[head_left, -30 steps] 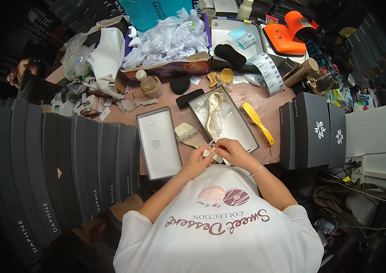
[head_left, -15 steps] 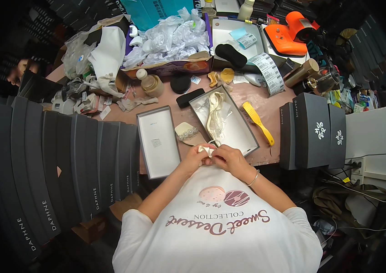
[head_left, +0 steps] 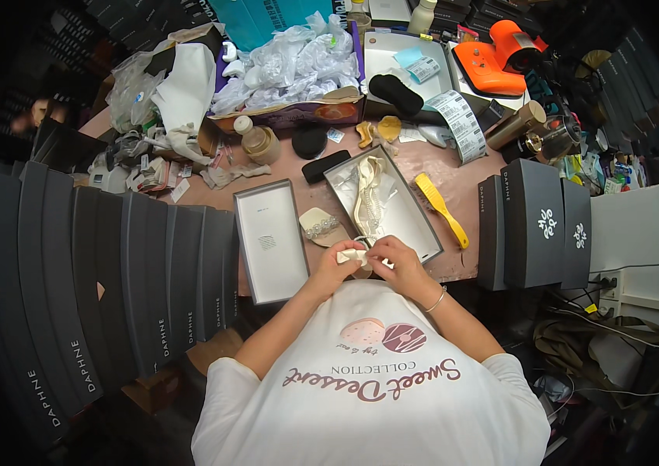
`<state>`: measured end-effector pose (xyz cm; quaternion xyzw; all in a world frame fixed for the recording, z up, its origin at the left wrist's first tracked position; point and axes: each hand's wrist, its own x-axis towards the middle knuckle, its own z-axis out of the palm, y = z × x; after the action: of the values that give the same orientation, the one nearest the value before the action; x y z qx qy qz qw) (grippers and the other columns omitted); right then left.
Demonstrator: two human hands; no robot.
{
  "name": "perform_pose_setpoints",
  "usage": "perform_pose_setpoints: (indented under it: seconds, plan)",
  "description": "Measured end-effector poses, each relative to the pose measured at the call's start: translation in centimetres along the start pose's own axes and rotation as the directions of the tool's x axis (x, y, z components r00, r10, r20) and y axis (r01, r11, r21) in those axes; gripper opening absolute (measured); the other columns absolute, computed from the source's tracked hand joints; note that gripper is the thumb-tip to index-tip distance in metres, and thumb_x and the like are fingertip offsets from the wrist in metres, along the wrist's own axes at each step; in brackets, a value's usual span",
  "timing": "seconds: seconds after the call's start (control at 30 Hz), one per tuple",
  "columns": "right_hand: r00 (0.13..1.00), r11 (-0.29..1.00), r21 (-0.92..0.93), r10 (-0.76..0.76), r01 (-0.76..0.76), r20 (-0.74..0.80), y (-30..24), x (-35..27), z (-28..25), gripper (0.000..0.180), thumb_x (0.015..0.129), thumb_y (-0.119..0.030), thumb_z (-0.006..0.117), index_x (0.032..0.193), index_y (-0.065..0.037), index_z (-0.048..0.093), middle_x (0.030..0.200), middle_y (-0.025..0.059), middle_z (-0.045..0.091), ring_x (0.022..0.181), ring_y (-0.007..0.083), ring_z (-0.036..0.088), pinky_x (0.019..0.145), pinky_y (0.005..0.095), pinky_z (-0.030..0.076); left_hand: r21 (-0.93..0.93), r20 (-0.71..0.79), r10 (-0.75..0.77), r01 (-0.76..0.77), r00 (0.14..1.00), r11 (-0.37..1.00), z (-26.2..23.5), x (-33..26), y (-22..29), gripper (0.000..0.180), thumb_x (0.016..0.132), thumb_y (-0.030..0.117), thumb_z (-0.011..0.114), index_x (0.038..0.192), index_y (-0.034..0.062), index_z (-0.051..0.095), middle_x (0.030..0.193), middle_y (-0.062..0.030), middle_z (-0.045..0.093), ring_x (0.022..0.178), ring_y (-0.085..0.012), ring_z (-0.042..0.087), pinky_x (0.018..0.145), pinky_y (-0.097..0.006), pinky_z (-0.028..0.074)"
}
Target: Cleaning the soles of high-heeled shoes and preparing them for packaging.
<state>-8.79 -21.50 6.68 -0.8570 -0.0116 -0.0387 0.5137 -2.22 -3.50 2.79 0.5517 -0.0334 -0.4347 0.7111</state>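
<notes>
Close to my shirt front, my left hand (head_left: 334,269) is closed around a small folded cream-white piece (head_left: 351,255); whether it is cloth, paper or a strap I cannot tell. My right hand (head_left: 398,266) pinches at its right end, and the fingertips are partly hidden. Just beyond my hands is a grey-edged shoe box (head_left: 416,227) with a white inside, holding a cream strappy shoe (head_left: 369,186) and clear plastic. Left of that box lies a beige sandal (head_left: 318,223) with a band of large pearls. Farther left is the shallow box lid (head_left: 273,268), inside up.
Tall rows of dark shoe boxes (head_left: 139,272) stand at the left, more boxes (head_left: 533,225) at the right. A yellow brush (head_left: 439,210) lies beside the open box. Behind are a bottle (head_left: 258,142), a carton of crumpled plastic (head_left: 286,74), a label strip (head_left: 461,124) and an orange device (head_left: 492,62).
My right hand has risen slightly and its fingers have shifted on the cream-white piece. That piece now looks flatter between my hands. The boxes and the sandal stay put.
</notes>
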Motion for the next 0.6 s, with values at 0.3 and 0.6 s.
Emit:
perform_pose_setpoints:
  seconds: [0.3, 0.6]
  plan:
    - [0.917, 0.776, 0.491, 0.311, -0.396, 0.249, 1.9, 0.4, 1.6, 0.025, 0.09, -0.01, 0.058, 0.112, 0.0, 0.061, 0.084, 0.0025, 0.062, 0.071, 0.0099, 0.058, 0.065, 0.024, 0.048, 0.733, 0.132, 0.516, -0.434, 0.846, 0.524, 0.9, 0.0, 1.2, 0.029, 0.076, 0.0, 0.058, 0.104, 0.0023, 0.058, 0.093, -0.0145, 0.059, 0.084, -0.0324, 0.061, 0.073, -0.036, 0.049]
    - [0.786, 0.544, 0.568, 0.459, -0.617, 0.414, 2.7, 0.2, 0.6, 0.015, 0.092, -0.01, 0.059, 0.102, 0.0, 0.062, 0.077, 0.0005, 0.06, 0.066, 0.0065, 0.055, 0.059, 0.0199, 0.047, 0.796, 0.182, 0.428, -0.389, 0.885, 0.464, 0.6, -0.1, 1.6, 0.026, 0.078, 0.003, 0.063, 0.104, 0.0019, 0.058, 0.093, -0.0134, 0.059, 0.08, -0.027, 0.061, 0.072, -0.034, 0.05]
